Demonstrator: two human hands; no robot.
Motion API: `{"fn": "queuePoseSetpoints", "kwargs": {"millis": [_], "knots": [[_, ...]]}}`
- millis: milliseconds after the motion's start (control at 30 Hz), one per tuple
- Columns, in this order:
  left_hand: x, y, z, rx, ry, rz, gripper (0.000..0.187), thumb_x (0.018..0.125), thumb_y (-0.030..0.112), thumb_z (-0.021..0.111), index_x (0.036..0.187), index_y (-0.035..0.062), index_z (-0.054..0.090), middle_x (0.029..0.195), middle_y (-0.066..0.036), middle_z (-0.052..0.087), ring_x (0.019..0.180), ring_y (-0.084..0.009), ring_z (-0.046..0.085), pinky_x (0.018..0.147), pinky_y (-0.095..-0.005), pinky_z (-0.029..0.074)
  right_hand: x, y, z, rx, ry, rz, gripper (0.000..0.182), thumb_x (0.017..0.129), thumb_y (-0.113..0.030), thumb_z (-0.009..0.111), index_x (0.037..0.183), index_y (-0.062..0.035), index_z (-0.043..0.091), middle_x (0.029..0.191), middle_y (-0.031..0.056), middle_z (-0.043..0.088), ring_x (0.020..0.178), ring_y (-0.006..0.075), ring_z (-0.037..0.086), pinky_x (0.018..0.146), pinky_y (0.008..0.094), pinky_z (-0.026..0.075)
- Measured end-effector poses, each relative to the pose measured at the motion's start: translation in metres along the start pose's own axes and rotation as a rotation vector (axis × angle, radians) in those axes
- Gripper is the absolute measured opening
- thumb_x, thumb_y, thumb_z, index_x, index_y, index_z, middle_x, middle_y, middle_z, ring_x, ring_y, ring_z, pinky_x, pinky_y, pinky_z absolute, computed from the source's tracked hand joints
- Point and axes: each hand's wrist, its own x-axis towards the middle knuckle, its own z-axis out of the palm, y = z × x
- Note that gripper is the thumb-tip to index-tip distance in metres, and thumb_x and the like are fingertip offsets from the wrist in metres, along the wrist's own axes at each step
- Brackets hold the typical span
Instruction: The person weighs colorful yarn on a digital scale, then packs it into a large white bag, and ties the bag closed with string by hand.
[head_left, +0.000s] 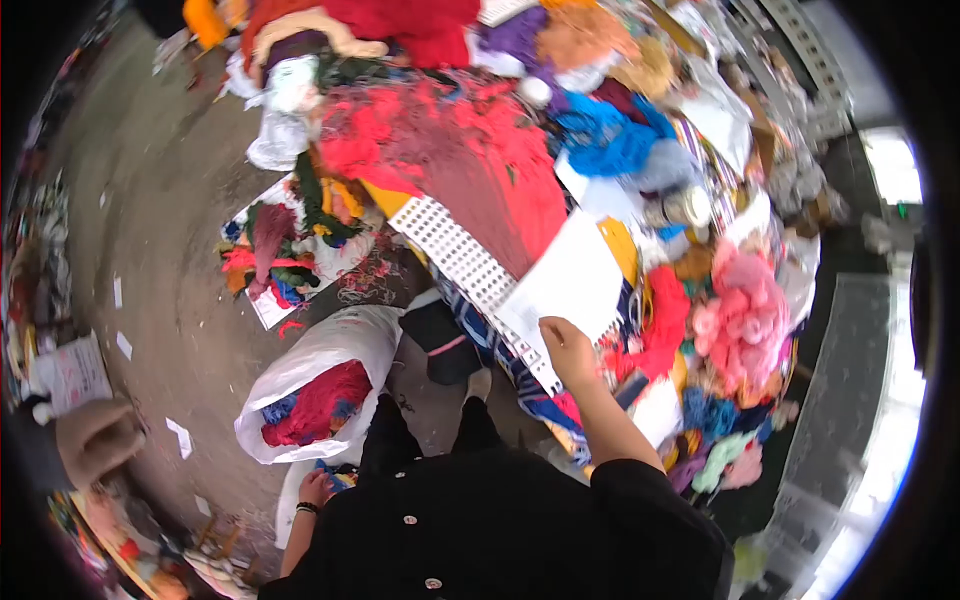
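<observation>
My right hand (568, 350) is closed at the near edge of a white sheet (565, 285), its fingers pinching it over the table. The sheet overlaps the end of a long white strip (455, 250) with rows of dark holes. Beyond the strip lies a wide spread of red and maroon yarn (450, 150). My left hand (315, 488) hangs low at my side, beside a small patch of blue and yellow yarn (343, 474). Its fingers are too small and partly hidden to make out.
A white sack (330, 340) of red and blue yarn stands on the floor by my feet. Yarn scraps (275, 240) lie on a flat sheet beyond it. Pink yarn (740, 315), blue yarn (605, 135) and a cone (685, 207) crowd the table's right side. A dark stool-like object (440, 340) stands near.
</observation>
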Motion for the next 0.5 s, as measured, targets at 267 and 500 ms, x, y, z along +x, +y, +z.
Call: {"fn": "queuePoseSetpoints", "kwargs": {"millis": [267, 500], "knots": [[-0.042, 0.094, 0.015, 0.385, -0.163, 0.132, 0.037, 0.085, 0.02, 0.055, 0.12, 0.0106, 0.047, 0.103, -0.01, 0.055, 0.085, -0.0227, 0.055, 0.068, -0.0341, 0.044, -0.112, 0.09, -0.005, 0.036, 0.133, 0.066, 0.015, 0.081, -0.015, 0.058, 0.089, -0.0036, 0.063, 0.085, 0.017, 0.063, 0.08, 0.0341, 0.06, 0.07, 0.0389, 0.048], [-0.401, 0.349, 0.12, 1.561, -0.641, 0.652, 0.047, 0.084, 0.012, 0.059, 0.127, 0.0017, 0.043, 0.125, -0.024, 0.043, 0.111, -0.0314, 0.051, 0.091, -0.0368, 0.042, -0.151, 0.146, -0.037, 0.129, 0.3, 0.225, 0.013, 0.081, -0.014, 0.059, 0.089, -0.0038, 0.063, 0.086, 0.0168, 0.063, 0.081, 0.0329, 0.061, 0.071, 0.0367, 0.049]]}}
